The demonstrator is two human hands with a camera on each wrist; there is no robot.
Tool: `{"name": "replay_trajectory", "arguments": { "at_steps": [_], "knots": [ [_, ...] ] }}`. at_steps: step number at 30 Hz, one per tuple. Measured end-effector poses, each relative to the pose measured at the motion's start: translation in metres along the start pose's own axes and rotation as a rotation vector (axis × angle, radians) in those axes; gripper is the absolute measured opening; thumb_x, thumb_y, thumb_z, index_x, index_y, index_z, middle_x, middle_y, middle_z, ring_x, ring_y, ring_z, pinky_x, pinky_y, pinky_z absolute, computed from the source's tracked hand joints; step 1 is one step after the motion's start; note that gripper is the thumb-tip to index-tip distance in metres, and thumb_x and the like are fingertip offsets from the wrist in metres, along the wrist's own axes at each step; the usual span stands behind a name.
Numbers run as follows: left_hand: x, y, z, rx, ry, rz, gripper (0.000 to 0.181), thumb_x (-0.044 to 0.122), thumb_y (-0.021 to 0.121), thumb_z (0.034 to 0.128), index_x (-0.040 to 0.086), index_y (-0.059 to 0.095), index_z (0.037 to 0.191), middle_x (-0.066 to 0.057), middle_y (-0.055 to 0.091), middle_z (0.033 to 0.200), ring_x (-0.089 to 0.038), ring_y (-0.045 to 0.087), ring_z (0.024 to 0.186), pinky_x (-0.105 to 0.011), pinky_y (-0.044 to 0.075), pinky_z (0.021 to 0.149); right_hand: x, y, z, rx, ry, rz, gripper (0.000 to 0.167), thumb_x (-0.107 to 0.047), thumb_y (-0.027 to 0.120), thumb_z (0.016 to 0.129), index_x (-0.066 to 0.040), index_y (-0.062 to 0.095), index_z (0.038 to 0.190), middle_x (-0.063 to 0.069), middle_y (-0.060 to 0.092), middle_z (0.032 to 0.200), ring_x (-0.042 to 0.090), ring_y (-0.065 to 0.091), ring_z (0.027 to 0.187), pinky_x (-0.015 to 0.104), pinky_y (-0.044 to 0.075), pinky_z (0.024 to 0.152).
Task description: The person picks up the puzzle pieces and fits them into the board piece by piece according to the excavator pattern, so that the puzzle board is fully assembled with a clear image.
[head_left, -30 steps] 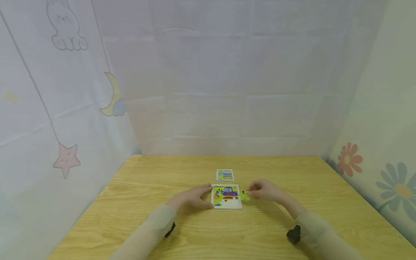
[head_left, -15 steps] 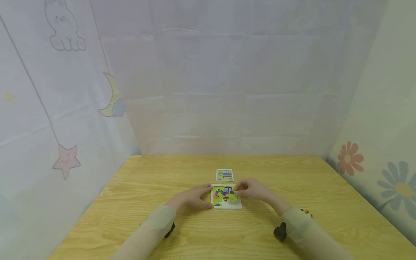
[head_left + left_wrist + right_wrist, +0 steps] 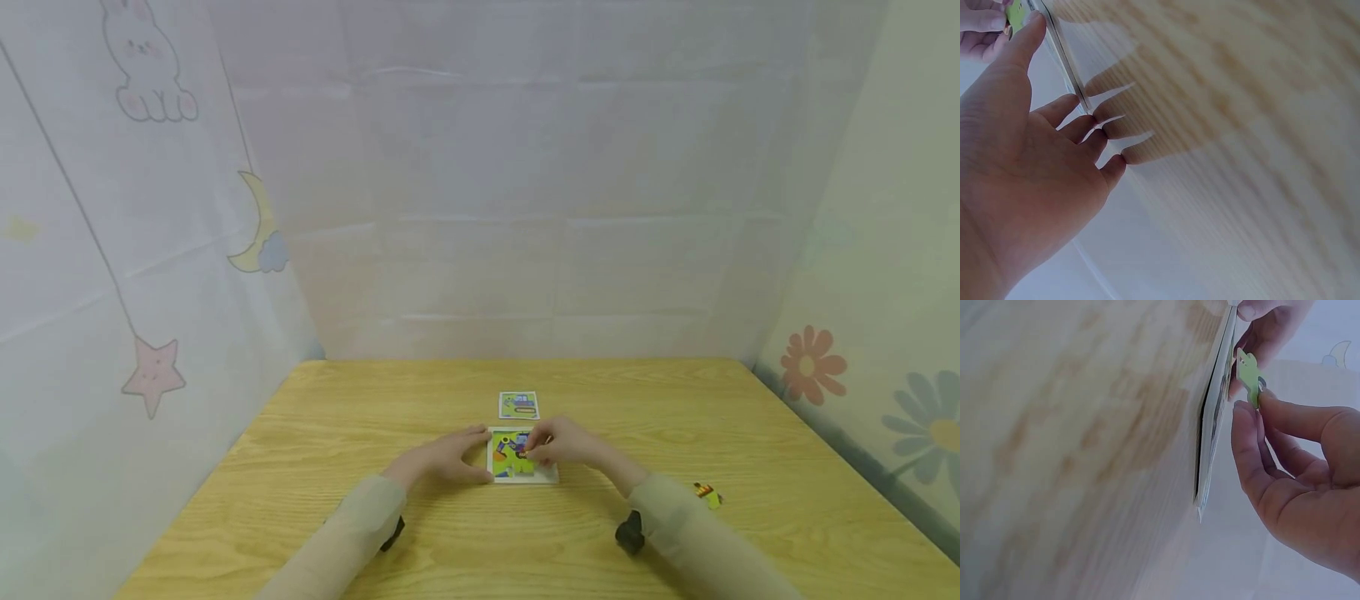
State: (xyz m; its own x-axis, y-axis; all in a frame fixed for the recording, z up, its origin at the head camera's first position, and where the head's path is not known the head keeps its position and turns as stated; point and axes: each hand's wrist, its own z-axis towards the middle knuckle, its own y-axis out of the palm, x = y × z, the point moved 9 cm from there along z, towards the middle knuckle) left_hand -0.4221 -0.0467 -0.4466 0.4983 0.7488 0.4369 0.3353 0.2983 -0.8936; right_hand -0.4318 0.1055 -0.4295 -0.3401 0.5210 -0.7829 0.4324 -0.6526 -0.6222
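Observation:
A puzzle board point(image 3: 551, 478) with a white rim and a colourful digger picture lies flat on the table. My left hand point(image 3: 450, 457) rests against its left edge, thumb near the front corner and fingers touching the side and table. Thumb and fingers of my right hand point(image 3: 572, 443) pinch a green jigsaw piece point(image 3: 1248, 378). In the right wrist view the piece is tilted and held slightly off the board's surface. From the head view, those fingers cover part of the board's right half.
Behind the board lies a small picture card point(image 3: 519, 406) with a similar digger. A loose jigsaw piece point(image 3: 707, 495), yellow-green and red, sits on the wooden table point(image 3: 450, 550) beside my right forearm. Printed cloth walls enclose the table's back and sides.
My right hand has carried the green jigsaw piece leftward from beside the board to over it. The loose piece by the right sleeve has come into sight. My left hand stays put.

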Motion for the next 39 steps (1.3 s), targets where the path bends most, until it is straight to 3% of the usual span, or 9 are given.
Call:
{"name": "replay_trajectory", "arguments": {
  "at_steps": [18, 32, 39],
  "knots": [
    [0.002, -0.002, -0.002, 0.008, -0.001, 0.006, 0.079, 0.046, 0.063, 0.0864, 0.007, 0.031, 0.147, -0.013, 0.021, 0.155, -0.031, 0.022, 0.142, -0.047, 0.022, 0.116, -0.004, 0.009, 0.003, 0.002, 0.033, -0.11, 0.004, -0.007, 0.066, 0.085, -0.005, 0.066, 0.082, 0.0, 0.065, 0.074, 0.01, 0.055, 0.059, 0.024, 0.05, 0.053],
    [0.004, -0.003, -0.003, 0.0, -0.003, -0.008, 0.078, 0.044, 0.063, 0.087, 0.006, 0.03, 0.147, -0.013, 0.021, 0.155, -0.031, 0.021, 0.143, -0.048, 0.022, 0.115, -0.004, 0.013, 0.003, -0.027, 0.04, -0.176, 0.01, -0.016, 0.066, 0.087, -0.01, 0.074, 0.091, -0.003, 0.069, 0.084, 0.008, 0.053, 0.064, 0.021, 0.045, 0.055],
    [0.005, -0.002, -0.004, 0.001, 0.003, -0.002, 0.077, 0.044, 0.063, 0.0871, 0.006, 0.031, 0.146, -0.014, 0.021, 0.155, -0.032, 0.022, 0.142, -0.049, 0.022, 0.115, -0.01, 0.015, 0.003, -0.041, 0.0, -0.195, 0.013, -0.014, 0.063, 0.089, -0.012, 0.074, 0.096, -0.001, 0.069, 0.092, 0.009, 0.052, 0.07, 0.022, 0.043, 0.059]
  ]
}}
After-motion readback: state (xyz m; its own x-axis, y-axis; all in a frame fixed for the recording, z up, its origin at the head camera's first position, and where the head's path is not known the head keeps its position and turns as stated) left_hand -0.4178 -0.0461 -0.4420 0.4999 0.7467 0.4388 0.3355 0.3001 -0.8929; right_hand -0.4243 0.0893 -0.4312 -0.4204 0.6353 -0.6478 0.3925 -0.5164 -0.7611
